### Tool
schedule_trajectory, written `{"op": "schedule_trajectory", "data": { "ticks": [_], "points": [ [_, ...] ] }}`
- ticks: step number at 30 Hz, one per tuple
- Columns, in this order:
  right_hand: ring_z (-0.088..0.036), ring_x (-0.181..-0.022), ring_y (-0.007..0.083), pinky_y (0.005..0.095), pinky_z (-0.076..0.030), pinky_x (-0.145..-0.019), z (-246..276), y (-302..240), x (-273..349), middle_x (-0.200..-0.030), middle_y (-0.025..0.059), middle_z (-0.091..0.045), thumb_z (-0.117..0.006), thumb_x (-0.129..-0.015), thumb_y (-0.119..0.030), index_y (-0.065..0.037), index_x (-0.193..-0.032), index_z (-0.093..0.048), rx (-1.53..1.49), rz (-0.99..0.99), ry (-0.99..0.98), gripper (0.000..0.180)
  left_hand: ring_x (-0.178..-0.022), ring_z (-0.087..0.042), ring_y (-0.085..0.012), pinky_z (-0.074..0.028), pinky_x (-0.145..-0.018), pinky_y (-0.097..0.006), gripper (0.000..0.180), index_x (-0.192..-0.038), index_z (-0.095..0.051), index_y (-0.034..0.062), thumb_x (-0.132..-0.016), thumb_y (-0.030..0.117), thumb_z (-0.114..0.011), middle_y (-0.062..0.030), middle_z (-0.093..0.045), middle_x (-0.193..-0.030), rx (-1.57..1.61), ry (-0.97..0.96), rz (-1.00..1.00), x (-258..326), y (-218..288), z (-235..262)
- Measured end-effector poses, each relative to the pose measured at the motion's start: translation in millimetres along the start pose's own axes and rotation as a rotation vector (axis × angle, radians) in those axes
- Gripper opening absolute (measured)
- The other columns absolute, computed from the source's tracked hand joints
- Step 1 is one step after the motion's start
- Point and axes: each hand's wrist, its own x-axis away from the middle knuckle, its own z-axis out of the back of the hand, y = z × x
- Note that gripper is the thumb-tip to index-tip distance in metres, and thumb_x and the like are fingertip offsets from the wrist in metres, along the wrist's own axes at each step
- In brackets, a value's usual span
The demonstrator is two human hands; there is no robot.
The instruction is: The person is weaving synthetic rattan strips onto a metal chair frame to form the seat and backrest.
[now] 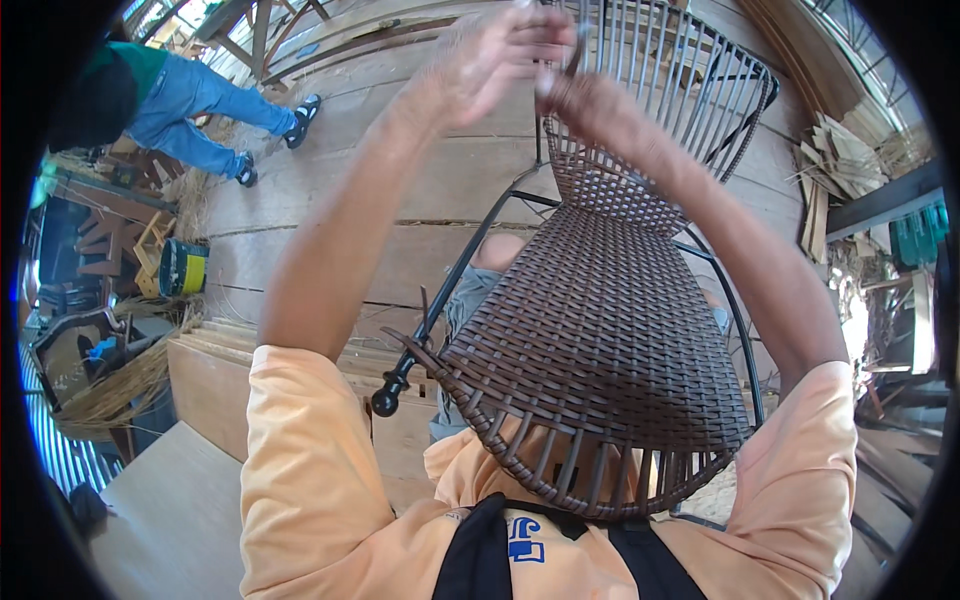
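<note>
A brown woven rattan-style chair on a black metal frame lies across my lap. Its near part is tightly woven, and the near rim has a braided edge with a loose strand end sticking out at the left. The far part is a fan of open, unwoven strands. At the left edge of that fan, my left hand is raised with its fingers smeared by motion. Just to its right, my right hand has its fingers closed beside a dark strand; what it grips is blurred.
A person in blue jeans stands at the upper left. Beyond my left arm are a dark bucket with a yellow label, wooden boards and a bundle of dry fibre. Scrap wood pieces lie at the right.
</note>
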Motion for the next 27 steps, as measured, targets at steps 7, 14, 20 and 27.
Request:
{"op": "schedule_trajectory", "data": {
  "ticks": [7, 14, 20, 27],
  "points": [
    [-0.031, -0.047, 0.0106, 0.0262, -0.029, -0.044, -3.8, -61.3, -55.4, -0.054, -0.0022, -0.035, -0.043, -0.094, -0.032, -0.002, -0.076, -0.054, -0.761, 0.216, -0.210, 0.037, -0.074, -0.060, -0.0132, -0.046, -0.067, -0.028, 0.043, -0.113, -0.048, 0.0027, -0.089, 0.038, -0.048, -0.0093, -0.060, -0.089, -0.637, 0.181, -0.055, 26.0, -92.8, 31.9],
    [-0.047, -0.045, 0.0058, 0.0204, -0.039, -0.044, -26.1, -35.4, -60.7, -0.058, -0.0007, -0.054, -0.053, -0.090, -0.031, -0.001, -0.077, -0.060, 0.038, -0.156, -0.138, 0.034, -0.045, -0.043, -0.0108, -0.034, -0.040, -0.027, 0.043, -0.071, -0.045, 0.0083, -0.093, 0.045, -0.039, -0.0001, -0.044, -0.056, 0.033, 0.651, -0.097, 21.1, -96.3, 84.8],
    [-0.060, -0.062, 0.0202, 0.0310, -0.048, -0.057, -53.4, 0.5, -44.4, -0.070, 0.0111, -0.062, -0.067, -0.080, -0.025, -0.001, -0.120, -0.051, 0.238, 0.022, 0.057, 0.050, -0.050, -0.043, -0.0111, -0.035, -0.045, -0.024, 0.037, -0.076, -0.048, 0.0109, -0.092, 0.043, -0.042, -0.0002, -0.047, -0.062, 0.147, 0.364, -0.264, 30.8, 6.2, 46.7],
    [-0.062, -0.082, 0.0342, 0.0421, -0.049, -0.071, -100.3, 66.1, -75.1, -0.086, 0.0193, -0.064, -0.049, -0.088, -0.030, -0.005, -0.105, -0.062, 0.432, 0.031, -0.064, 0.033, -0.107, -0.044, -0.0327, -0.041, -0.087, -0.045, 0.068, -0.128, -0.031, -0.0007, -0.081, 0.040, -0.058, -0.0214, -0.038, -0.127, 0.133, 0.900, -0.246, 57.8, 27.7, 51.3]
  ]
}}
